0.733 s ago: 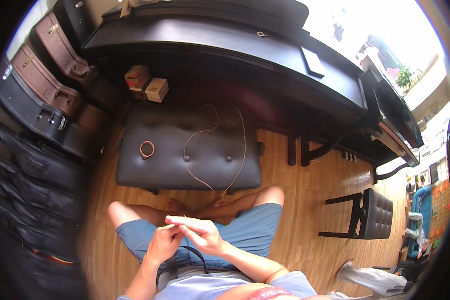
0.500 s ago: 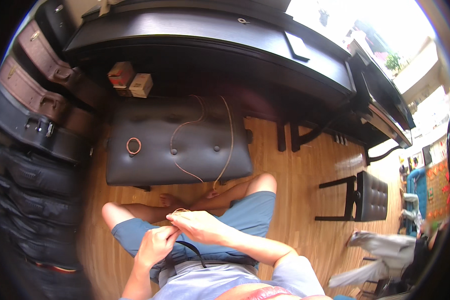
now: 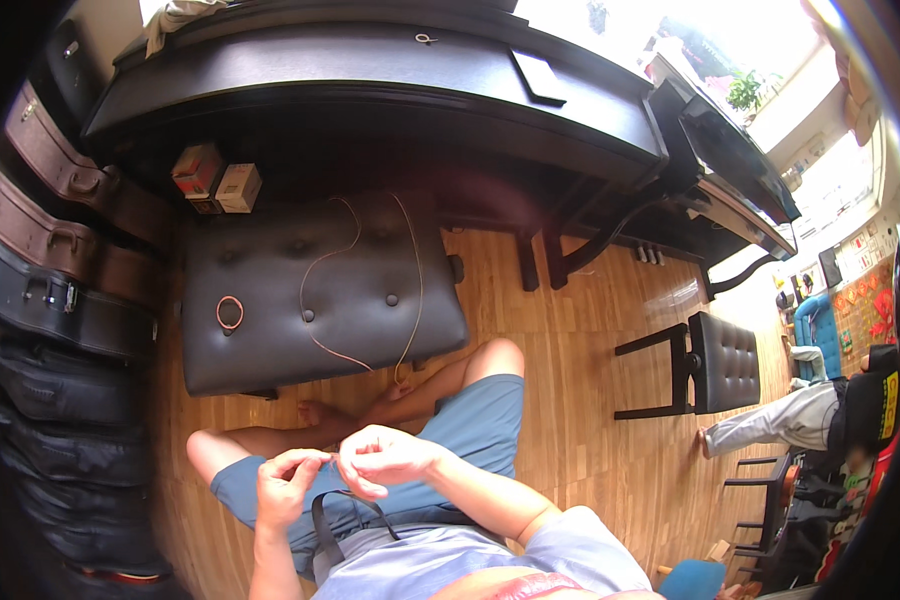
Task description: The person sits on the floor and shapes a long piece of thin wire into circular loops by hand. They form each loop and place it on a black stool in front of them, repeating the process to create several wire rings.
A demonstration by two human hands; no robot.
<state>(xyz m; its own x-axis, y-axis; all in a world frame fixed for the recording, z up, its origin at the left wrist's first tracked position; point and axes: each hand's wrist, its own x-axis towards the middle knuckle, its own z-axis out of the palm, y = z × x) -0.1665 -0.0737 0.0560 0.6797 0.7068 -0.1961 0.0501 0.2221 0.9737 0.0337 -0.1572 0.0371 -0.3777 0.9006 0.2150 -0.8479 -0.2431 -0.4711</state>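
I sit cross-legged with both hands raised over my lap. My left hand pinches thumb against fingers, and my right hand is curled just beside it, fingertips almost meeting. Between them shows a short bit of thin reddish-brown cord; most of it is hidden by the fingers. Ahead of me, a long thin cord lies in loose curves over the black tufted bench, drooping past its front edge near my foot. An orange-brown ring, perhaps coiled cord, rests at the bench's left.
A black piano stands behind the bench, with small boxes beneath it. Instrument cases line the left side. To the right are a smaller padded stool and another person in light trousers.
My hands have come slightly apart, the right one turning so its fingers curl. The thin orange loop above the right hand no longer shows. The view has shifted; the other person has moved.
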